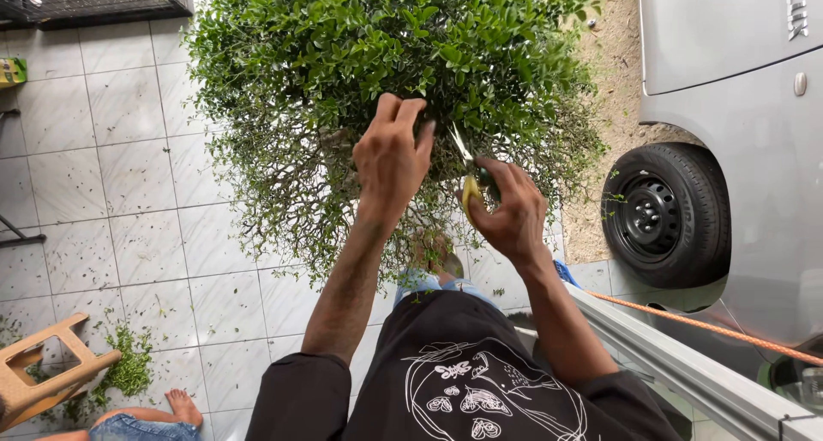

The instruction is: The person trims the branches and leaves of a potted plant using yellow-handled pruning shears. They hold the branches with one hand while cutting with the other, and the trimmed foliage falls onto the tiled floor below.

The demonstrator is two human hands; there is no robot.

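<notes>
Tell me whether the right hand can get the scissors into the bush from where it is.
Probably yes. The right hand holds the yellow-handled scissors with the blades already at the bush foliage; the left hand is beside them, not across their path.

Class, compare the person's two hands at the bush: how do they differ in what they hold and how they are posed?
The left hand holds no tool and reaches fingers-first into the bush; the right hand grips yellow-handled shears. The left hand sits higher, fingers straight among the leaves; the right hand sits lower at the foliage edge, fingers curled round the handles. Both are bare and raised toward the same bush.
</notes>
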